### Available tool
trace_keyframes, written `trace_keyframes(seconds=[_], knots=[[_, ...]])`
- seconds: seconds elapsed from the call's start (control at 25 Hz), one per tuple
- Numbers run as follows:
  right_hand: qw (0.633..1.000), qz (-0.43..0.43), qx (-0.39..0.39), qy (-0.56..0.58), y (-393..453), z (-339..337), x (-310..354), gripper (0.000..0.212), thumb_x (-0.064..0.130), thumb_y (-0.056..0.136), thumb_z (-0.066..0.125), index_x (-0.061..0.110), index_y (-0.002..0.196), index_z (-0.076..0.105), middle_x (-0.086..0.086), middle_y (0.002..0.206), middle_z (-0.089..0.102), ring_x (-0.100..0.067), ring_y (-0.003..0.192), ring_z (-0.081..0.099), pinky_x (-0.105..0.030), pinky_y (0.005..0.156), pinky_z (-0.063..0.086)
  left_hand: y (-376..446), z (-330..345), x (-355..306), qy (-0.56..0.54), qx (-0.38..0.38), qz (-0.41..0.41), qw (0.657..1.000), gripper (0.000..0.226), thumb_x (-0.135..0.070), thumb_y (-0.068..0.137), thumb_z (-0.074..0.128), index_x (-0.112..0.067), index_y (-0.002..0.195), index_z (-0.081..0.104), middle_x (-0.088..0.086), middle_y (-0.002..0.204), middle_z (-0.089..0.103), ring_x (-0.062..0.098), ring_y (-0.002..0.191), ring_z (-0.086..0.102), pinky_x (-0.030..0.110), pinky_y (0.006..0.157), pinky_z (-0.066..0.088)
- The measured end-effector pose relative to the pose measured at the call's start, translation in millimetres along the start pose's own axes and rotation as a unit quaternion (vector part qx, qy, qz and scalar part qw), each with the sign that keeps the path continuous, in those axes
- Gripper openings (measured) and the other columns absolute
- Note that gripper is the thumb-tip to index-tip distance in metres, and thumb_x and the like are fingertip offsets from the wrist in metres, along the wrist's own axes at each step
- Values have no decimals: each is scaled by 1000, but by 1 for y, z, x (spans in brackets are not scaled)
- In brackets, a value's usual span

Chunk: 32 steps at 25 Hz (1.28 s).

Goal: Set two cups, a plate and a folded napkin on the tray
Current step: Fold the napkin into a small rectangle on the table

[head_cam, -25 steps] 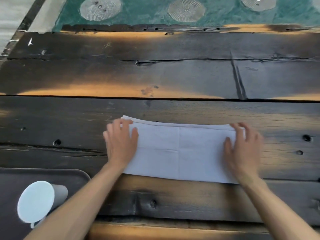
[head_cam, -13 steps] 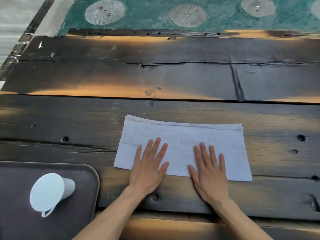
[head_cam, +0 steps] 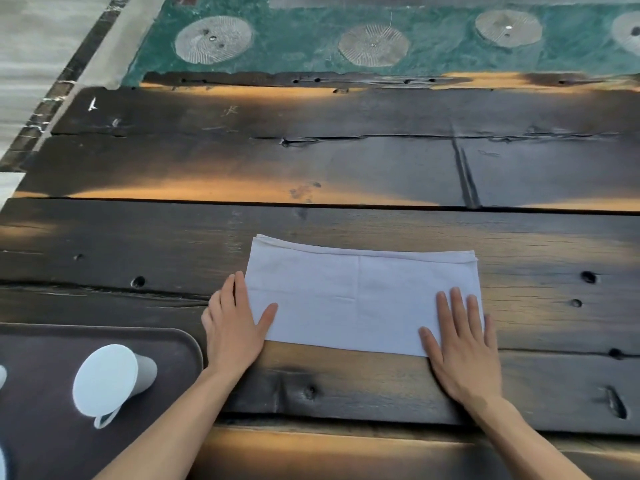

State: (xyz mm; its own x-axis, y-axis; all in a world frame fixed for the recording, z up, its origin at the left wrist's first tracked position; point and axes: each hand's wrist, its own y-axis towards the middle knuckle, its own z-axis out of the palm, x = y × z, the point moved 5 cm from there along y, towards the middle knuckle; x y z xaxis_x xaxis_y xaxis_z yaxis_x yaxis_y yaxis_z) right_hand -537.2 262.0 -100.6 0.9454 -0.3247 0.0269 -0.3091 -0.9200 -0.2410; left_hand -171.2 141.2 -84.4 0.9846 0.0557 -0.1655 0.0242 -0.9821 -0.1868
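Head view. A white napkin, folded to a long rectangle, lies flat on a dark plank table. The left hand rests flat at the napkin's left end, fingers straight, its thumb lying on the cloth (the fingers sit mostly on the wood just beside the edge); it grasps nothing. The right hand presses flat on the napkin's near right corner, fingers straight and slightly spread, also grasping nothing. To the left of the left hand and nearer the person sits a dark tray; a white cup with a handle stands on it. Beyond the table's far edge lies a green patterned floor.
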Motion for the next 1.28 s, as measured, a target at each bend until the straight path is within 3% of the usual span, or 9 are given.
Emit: trace_keyframes(seconds=[0.12, 0.24, 0.4, 0.52, 0.68, 0.84, 0.96, 1.16, 1.28], knots=[[1000, 6, 1, 27, -12, -2, 3, 72, 62, 92, -4, 28, 155, -5, 0, 164, -8, -24, 149, -17, -47, 122, -2, 11, -11, -3, -91, 36, -87, 991, 91, -55, 85, 63, -18, 153, 17, 10, 140, 35, 32, 120, 45, 47, 95, 42], [999, 13, -2, 39, -30, 0, -1, 70, 61, 93, -1, 30, 155, 1, 0, 164, -4, -26, 151, -10, -48, 122, 4, 34, -19, -1, -202, 93, -176, 959, 84, -40, 79, 75, -16, 147, 31, 10, 131, 38, 30, 99, 52, 39, 85, 44], [999, 8, -4, 46, -34, 1, -10, 69, 62, 93, -5, 32, 155, -4, 1, 164, -8, -25, 150, -12, -46, 122, 3, 55, -24, 6, -277, 132, -199, 931, 28, -24, 84, 71, -11, 100, 53, 9, 108, 61, 26, 92, 56, 36, 69, 44], [999, -12, -8, 45, -34, 2, -14, 70, 63, 92, -7, 32, 155, -8, 3, 163, -12, -23, 150, -16, -42, 122, -3, 55, -34, 1, -286, 150, -150, 935, 19, -25, 92, 59, -9, 84, 52, 11, 95, 63, 31, 89, 60, 37, 68, 42], [998, -21, -17, 62, -37, 2, -28, 69, 59, 95, 7, 27, 157, 9, 3, 164, 3, -23, 151, -1, -44, 123, 6, 38, -72, -23, -328, 109, -90, 934, 13, -27, 95, 56, -16, 101, 59, 5, 95, 70, 25, 87, 68, 42, 74, 52], [997, -32, -27, 66, -46, 3, -44, 67, 56, 96, 18, 22, 155, 23, 3, 162, 17, -23, 150, 13, -44, 121, 8, 10, -117, -73, -379, 94, -15, 921, 17, -25, 91, 55, -29, 107, 57, -6, 83, 76, 14, 74, 73, 37, 64, 55], [996, -48, -35, 65, -49, 0, -53, 66, 53, 96, 21, 21, 154, 28, 4, 160, 23, -23, 149, 17, -44, 120, 9, -6, -138, -122, -384, 97, 20, 918, 21, -21, 88, 54, -29, 108, 55, 0, 82, 76, 19, 74, 73, 42, 70, 56], [994, -89, -43, 55, -53, -9, -76, 64, 54, 98, 16, 22, 150, 37, 4, 156, 35, -26, 146, 28, -45, 119, 16, -27, -141, -201, -363, 98, 71, 924, 15, -20, 80, 54, -27, 92, 51, 2, 61, 67, 15, 46, 54, 31, 50, 42], [994, -75, -41, 68, -53, -10, -90, 63, 53, 95, 23, 24, 151, 36, 6, 157, 34, -23, 148, 24, -43, 120, 13, -32, -120, -246, -326, 100, 84, 936, 12, -26, 74, 53, -23, 85, 49, 2, 72, 67, 19, 57, 57, 33, 54, 42]])
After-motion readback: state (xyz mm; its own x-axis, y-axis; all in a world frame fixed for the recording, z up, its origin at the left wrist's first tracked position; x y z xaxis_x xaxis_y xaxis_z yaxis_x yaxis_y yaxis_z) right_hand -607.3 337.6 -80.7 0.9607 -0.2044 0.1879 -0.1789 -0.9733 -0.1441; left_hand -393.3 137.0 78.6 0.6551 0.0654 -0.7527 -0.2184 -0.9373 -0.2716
